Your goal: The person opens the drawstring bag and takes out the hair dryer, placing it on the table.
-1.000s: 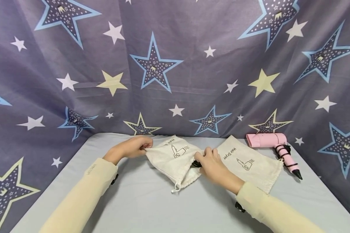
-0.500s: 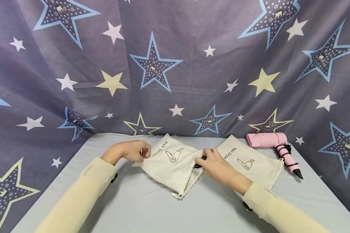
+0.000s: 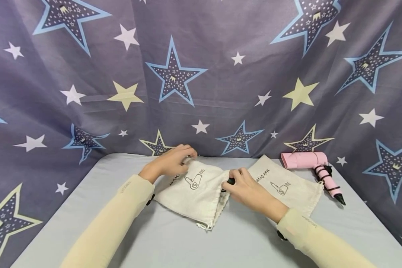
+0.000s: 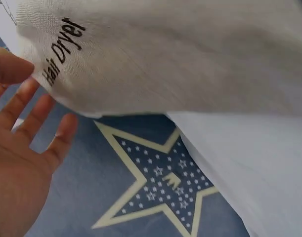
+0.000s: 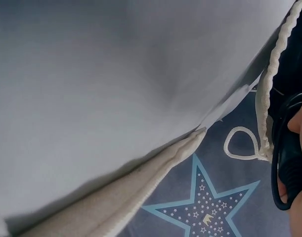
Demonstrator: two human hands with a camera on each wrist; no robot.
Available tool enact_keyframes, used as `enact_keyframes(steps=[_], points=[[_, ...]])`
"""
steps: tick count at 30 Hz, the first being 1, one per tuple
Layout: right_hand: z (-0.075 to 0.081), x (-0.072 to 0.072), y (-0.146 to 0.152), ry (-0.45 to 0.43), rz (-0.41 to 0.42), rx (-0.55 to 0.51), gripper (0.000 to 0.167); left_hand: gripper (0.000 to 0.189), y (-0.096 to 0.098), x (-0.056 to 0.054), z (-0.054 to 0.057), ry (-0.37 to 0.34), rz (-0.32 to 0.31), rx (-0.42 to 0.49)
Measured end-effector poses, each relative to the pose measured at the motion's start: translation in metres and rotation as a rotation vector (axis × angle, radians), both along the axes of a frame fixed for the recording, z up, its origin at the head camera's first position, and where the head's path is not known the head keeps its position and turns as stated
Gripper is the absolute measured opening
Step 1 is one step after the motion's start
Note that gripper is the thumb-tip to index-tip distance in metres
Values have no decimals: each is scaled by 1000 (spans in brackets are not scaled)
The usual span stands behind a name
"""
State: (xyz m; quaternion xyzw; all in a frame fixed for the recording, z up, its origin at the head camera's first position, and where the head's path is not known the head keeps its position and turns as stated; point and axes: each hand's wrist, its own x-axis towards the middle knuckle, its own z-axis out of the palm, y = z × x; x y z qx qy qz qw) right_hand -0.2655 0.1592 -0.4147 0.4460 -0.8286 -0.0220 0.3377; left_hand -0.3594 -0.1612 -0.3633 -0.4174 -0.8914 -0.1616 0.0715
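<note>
A cream drawstring bag (image 3: 197, 201) printed "Hair Dryer" lies mid-table, bulging, its mouth to the right. My left hand (image 3: 171, 162) is at its far edge, fingers loosely spread; in the left wrist view the thumb (image 4: 15, 69) and index tip meet the cloth edge beside the lettering. At the mouth my right hand (image 3: 246, 190) grips a black ribbed cord end (image 5: 293, 168) with a black cord looped beside it, resembling the tail of the pink hair dryer. The rest of that item is hidden inside the bag. A white drawstring loop (image 5: 239, 143) hangs from the mouth.
A second, flat "Hair Dryer" bag (image 3: 294, 197) lies right of my right hand. Beyond it is a pink hair dryer (image 3: 305, 160), its cord wrapped round the handle. A star-patterned curtain (image 3: 201, 89) rises behind the pale table (image 3: 174, 245).
My left hand has let go of the bag's left corner and moved right to its far edge. The bag has shifted slightly left and settled flatter. My right hand keeps its hold.
</note>
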Motion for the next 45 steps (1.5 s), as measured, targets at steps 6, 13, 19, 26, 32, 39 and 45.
enact_keyframes(steps=[6, 13, 19, 26, 32, 39, 45], points=[[0, -1, 0, 59, 9, 11, 24, 20, 5, -4, -5, 52, 5, -37], [1, -1, 3, 39, 17, 8, 28, 20, -1, -5, -10, 40, 18, -8], [4, 0, 6, 11, 27, -8, 32, 22, -17, -4, -11, 31, 69, 10], [5, 0, 6, 16, 30, 0, 32, 21, -22, 2, -7, 50, 77, -2], [5, 0, 5, 5, 35, 0, 28, 29, -13, 12, -2, 69, -5, 32], [5, 0, 5, 40, 55, -13, 30, 24, 1, 19, 0, 172, -153, 94], [4, 1, 5, 33, 63, -17, 29, 23, 2, 18, -8, 269, -187, 95]])
